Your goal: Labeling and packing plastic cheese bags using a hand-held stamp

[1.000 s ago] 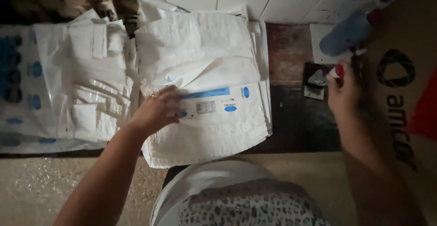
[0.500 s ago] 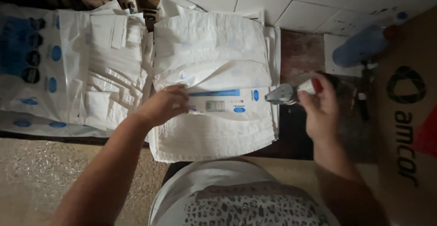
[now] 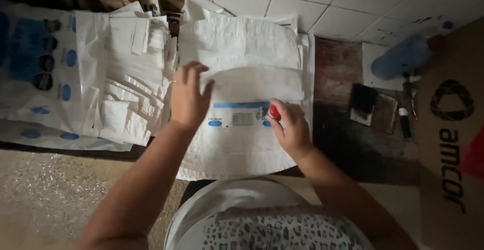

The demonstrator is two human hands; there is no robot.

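A stack of white woven bags (image 3: 242, 48) with blue printed marks lies flat in front of me. My left hand (image 3: 187, 96) presses palm-down on the top bag's left side, fingers spread. My right hand (image 3: 288, 125) is closed around a small tool with a red end, its tip touching the bag's blue printed strip (image 3: 241, 105). Most of the tool is hidden inside the fist.
A messy pile of white folded bags (image 3: 126, 78) lies to the left, over blue-printed sacks (image 3: 30, 63). To the right sit a dark brush (image 3: 363, 101), small tools, a blue bottle (image 3: 403, 58) and a brown cardboard box (image 3: 454, 144). White tiled floor lies beyond.
My right hand came from the right-side tool area, holding the red-ended tool, down onto the bag's printed strip. My left hand shifted up and flattened on the bag.
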